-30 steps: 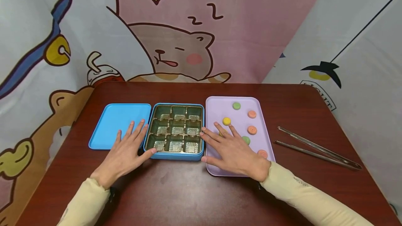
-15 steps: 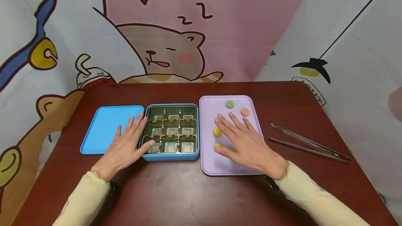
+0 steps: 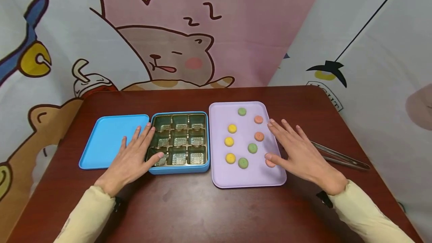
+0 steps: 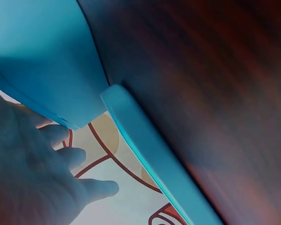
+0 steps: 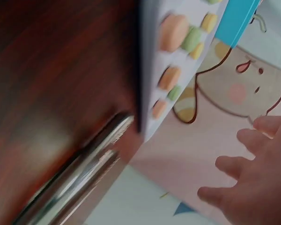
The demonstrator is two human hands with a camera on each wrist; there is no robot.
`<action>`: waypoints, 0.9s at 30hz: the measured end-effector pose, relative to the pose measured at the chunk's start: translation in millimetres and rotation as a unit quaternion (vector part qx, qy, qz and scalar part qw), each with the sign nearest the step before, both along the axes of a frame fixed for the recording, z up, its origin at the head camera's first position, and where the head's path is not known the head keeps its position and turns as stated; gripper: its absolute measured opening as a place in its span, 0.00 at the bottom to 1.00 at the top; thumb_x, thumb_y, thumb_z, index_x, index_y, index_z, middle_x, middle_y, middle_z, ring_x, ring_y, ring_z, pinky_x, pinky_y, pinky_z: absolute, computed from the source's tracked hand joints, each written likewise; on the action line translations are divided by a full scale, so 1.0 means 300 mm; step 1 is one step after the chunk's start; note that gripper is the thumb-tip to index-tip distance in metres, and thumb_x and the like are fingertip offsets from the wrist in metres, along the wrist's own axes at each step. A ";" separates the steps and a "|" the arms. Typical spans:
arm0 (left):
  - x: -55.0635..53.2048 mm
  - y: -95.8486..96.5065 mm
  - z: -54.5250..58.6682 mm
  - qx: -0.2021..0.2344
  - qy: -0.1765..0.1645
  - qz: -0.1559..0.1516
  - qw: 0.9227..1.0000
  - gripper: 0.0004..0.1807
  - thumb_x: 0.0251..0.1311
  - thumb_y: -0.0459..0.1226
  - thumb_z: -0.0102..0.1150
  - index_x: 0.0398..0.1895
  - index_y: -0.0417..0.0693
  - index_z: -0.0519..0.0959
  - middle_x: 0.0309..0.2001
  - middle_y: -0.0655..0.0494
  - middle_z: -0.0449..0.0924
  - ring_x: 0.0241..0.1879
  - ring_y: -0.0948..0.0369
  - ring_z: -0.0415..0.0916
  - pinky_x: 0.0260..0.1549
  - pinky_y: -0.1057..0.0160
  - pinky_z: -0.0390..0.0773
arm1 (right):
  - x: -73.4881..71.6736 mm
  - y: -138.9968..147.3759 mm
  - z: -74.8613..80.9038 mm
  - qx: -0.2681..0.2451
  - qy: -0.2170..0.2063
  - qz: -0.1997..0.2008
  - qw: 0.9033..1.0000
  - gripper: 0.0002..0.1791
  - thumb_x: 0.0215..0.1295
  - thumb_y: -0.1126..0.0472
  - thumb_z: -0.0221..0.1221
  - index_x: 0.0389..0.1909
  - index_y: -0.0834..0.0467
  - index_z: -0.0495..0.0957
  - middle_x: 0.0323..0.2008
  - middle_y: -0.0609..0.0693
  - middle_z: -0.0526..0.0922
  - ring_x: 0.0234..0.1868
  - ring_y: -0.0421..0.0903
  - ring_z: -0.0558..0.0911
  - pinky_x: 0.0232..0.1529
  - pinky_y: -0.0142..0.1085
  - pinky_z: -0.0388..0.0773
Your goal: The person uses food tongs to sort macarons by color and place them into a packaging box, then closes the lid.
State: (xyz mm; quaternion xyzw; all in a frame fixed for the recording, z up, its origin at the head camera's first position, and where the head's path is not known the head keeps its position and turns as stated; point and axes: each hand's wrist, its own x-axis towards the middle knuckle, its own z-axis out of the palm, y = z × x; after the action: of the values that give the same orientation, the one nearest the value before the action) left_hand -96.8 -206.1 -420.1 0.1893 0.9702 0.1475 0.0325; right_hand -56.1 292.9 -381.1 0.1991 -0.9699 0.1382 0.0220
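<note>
With fingers spread, my left hand is over the gap between a flat blue lid and a blue box. Nothing is in its grasp; whether it touches the box's edge I cannot tell. A gold plastic insert with several square compartments lines the box. My right hand is held out straight at the right edge of a lilac tray, holding nothing. Its thumb partly covers an orange macaron. Metal tongs lie right of the tray, their tips hidden behind this hand in the head view.
Several small macarons lie on the tray, including a yellow macaron, a green macaron and another orange macaron. Everything rests on a dark wooden table. A cartoon-printed cloth hangs behind it.
My right hand has moved right, from above the tray's macarons to its right edge near the tongs, uncovering the macarons. The left hand stays by the box. The head view has shifted slightly.
</note>
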 end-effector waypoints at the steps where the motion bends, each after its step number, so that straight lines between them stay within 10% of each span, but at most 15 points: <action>1: 0.000 0.000 0.000 0.000 -0.001 0.001 1.000 0.52 0.71 0.66 0.48 0.85 0.45 0.46 0.84 0.46 0.40 0.82 0.40 0.36 0.69 0.23 0.42 | 0.002 0.015 -0.003 -0.007 -0.001 -0.002 1.000 0.53 0.66 0.34 0.64 0.83 0.53 0.53 0.81 0.53 0.56 0.82 0.60 0.50 0.79 0.59 0.36; 9: 0.000 0.000 -0.001 0.004 -0.004 0.006 1.000 0.53 0.71 0.66 0.48 0.85 0.44 0.46 0.84 0.46 0.39 0.82 0.40 0.36 0.68 0.23 0.41 | 0.005 0.136 -0.023 -0.089 -0.061 -0.024 0.994 0.53 0.66 0.43 0.69 0.84 0.52 0.52 0.81 0.56 0.56 0.82 0.60 0.49 0.79 0.57 0.36; 16: 0.000 0.000 -0.003 0.001 -0.002 0.005 1.000 0.53 0.71 0.67 0.48 0.85 0.43 0.46 0.84 0.46 0.39 0.81 0.39 0.36 0.68 0.22 0.42 | 0.024 0.236 -0.022 -0.128 -0.132 -0.099 0.978 0.55 0.64 0.45 0.71 0.84 0.37 0.48 0.82 0.60 0.52 0.78 0.69 0.55 0.64 0.76 0.57; 27: -0.001 0.002 -0.005 0.001 -0.004 0.006 1.000 0.53 0.71 0.67 0.48 0.85 0.43 0.46 0.84 0.47 0.38 0.81 0.39 0.36 0.68 0.22 0.42 | 0.038 0.384 -0.054 -0.154 -0.143 -0.142 0.967 0.51 0.62 0.45 0.73 0.82 0.40 0.57 0.78 0.61 0.62 0.74 0.70 0.62 0.60 0.78 0.58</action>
State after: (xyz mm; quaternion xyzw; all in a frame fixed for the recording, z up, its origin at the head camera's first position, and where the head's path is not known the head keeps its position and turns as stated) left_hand -96.9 -205.6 -421.5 0.1829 0.9712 0.1489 0.0350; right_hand -44.8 408.1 -397.4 0.0321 -0.9484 0.3082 -0.0669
